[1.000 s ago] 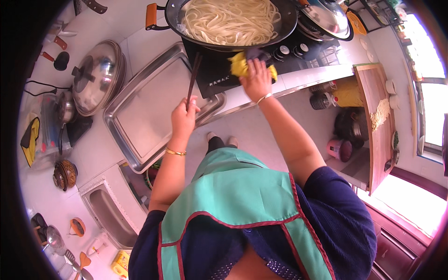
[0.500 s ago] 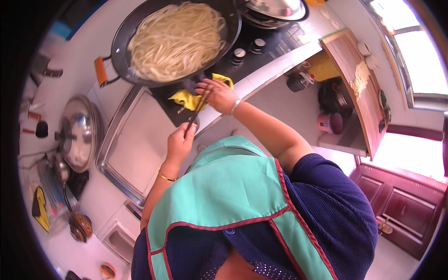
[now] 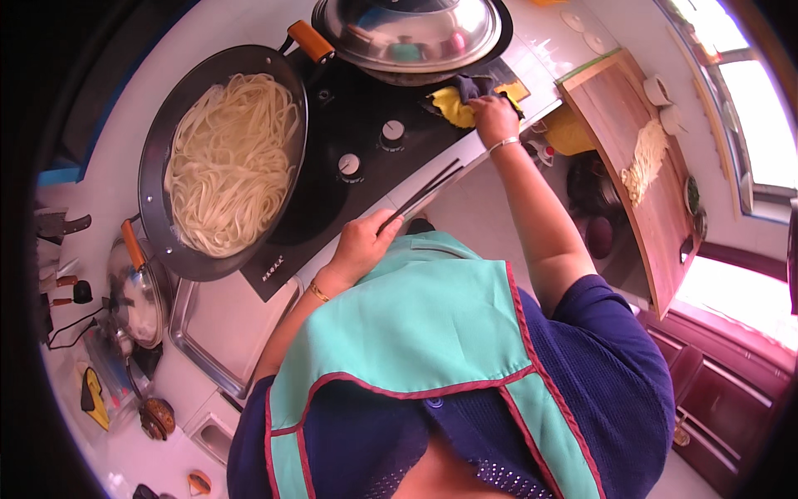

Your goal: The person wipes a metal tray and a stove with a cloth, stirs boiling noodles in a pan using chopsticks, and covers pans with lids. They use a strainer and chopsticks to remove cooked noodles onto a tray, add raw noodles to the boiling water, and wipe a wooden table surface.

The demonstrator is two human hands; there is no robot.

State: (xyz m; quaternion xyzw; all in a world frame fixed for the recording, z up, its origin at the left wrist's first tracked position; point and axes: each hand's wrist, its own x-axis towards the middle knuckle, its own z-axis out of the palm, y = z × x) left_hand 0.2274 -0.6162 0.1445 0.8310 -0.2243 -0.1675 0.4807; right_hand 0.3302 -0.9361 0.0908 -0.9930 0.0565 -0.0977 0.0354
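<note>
My left hand (image 3: 363, 241) is closed around a pair of dark chopsticks (image 3: 422, 191), whose tips point up and right past the stove's front edge. Farther right, my right hand (image 3: 496, 119) grips a yellow and dark cloth (image 3: 457, 105) on the stove's front right part, just below the lidded pan. A wok (image 3: 154, 175) full of wide pale noodles (image 3: 233, 166) stands at the left of the black stove top (image 3: 332, 212). Two stove knobs, one the near knob (image 3: 350, 166), lie between the wok and the cloth.
A shiny domed lid (image 3: 407, 37) covers the pan at the back, with an orange handle (image 3: 311, 41) beside it. A steel tray (image 3: 224, 333) lies left of my left arm. Loose noodles (image 3: 644, 162) sit on a wooden board (image 3: 611, 125) at right. Another lid (image 3: 137, 299) stands far left.
My right hand has moved right and away from the chopsticks, taking hold of the cloth. My left hand keeps the chopsticks. The view has shifted, so the wok appears lower and farther left.
</note>
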